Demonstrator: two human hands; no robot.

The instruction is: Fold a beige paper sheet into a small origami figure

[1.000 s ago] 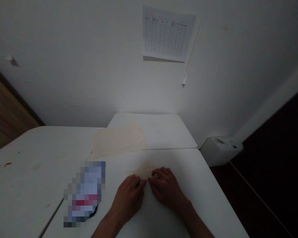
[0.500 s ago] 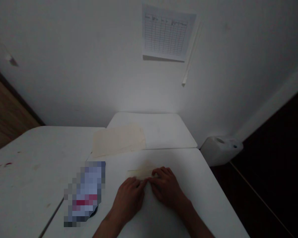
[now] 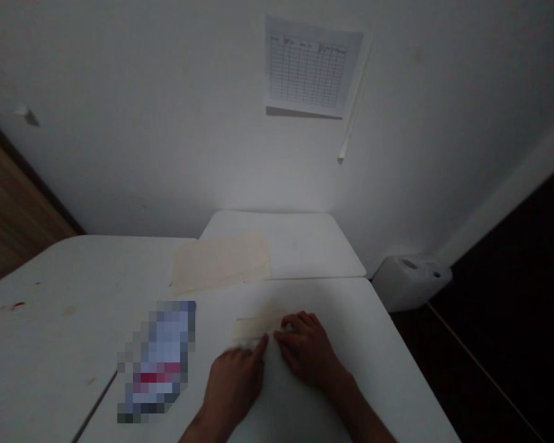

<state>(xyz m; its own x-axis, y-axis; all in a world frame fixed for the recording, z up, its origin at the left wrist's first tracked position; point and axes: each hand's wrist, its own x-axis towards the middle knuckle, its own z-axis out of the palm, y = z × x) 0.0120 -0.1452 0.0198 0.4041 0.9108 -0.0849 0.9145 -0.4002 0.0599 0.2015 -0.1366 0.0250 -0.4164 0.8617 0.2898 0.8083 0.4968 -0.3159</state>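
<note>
A small pale, folded sheet (image 3: pixel 249 328) lies flat on the white table in front of me. My right hand (image 3: pixel 307 351) covers its right end, fingers bent, with a thumb and fingertips closed on it. My left hand (image 3: pixel 235 378) is at the near side of the sheet; one digit stretches toward the near edge while the other fingers curl apart from it. Nothing shows in the left hand. A larger thin beige sheet (image 3: pixel 219 263) lies farther back, across the joint between table tops.
A blurred-out flat item (image 3: pixel 164 357), bluish with a red band, lies at left. White table tops (image 3: pixel 50 344) meet at seams. A printed chart (image 3: pixel 307 71) hangs on the wall (image 3: pixel 166 123). A white plastic container (image 3: pixel 406 283) stands beyond the right edge.
My left hand has drawn back toward me and slightly left, off the folded sheet, uncovering more of its left part. My right hand stays nearly in place at the right end.
</note>
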